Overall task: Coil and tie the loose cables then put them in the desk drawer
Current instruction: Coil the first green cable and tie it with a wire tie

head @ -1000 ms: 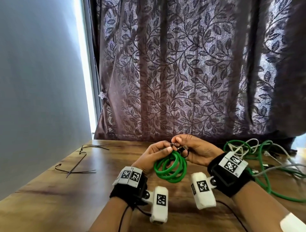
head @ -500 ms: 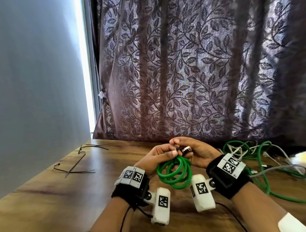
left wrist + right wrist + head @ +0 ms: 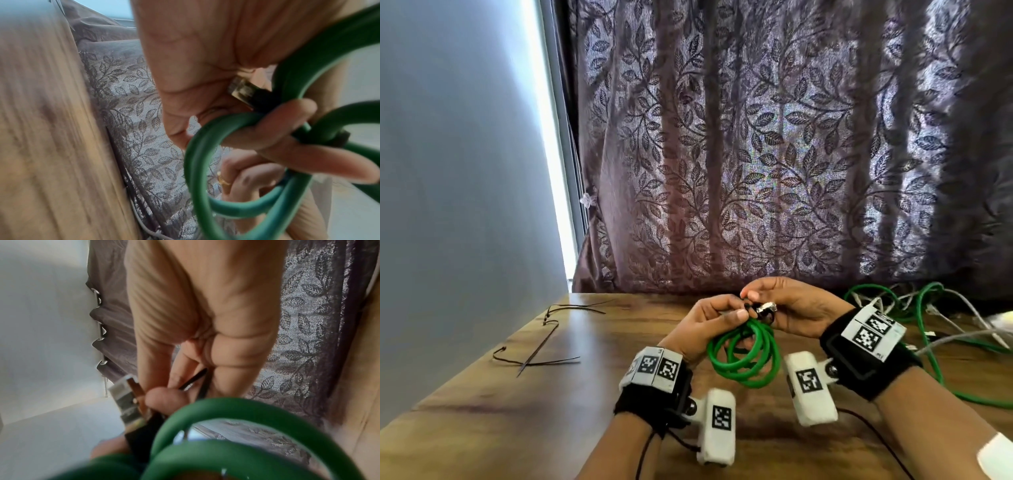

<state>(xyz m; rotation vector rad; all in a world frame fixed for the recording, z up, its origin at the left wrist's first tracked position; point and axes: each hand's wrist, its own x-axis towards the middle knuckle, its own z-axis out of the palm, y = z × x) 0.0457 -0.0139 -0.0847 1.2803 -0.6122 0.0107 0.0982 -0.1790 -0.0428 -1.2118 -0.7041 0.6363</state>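
Green rubbery cable, wound into a few round loops, hangs between the two hands just above the wooden desk. The left hand has its fingers curled through the top of the coil, thumb pressed down over the strands. The right hand pinches a thin black tie between thumb and fingertips, right beside the clear plastic plug at the cable's end.

The likely trouble is the coil springing apart: the cable looks stiff and smooth, so if the left thumb eases before the tie is cinched, the loops could fan out. The tie is narrow and slick too, and could slip from the pinch or close round only some strands. The boxy plug (with its black boot) sits at the gather point and may snag the tie.

Spare ties lie thin and wiry on the desk's left side, well apart. A tangle of green and white loose cables sprawls to the right, near the leaf-patterned curtain. No drawer is in view
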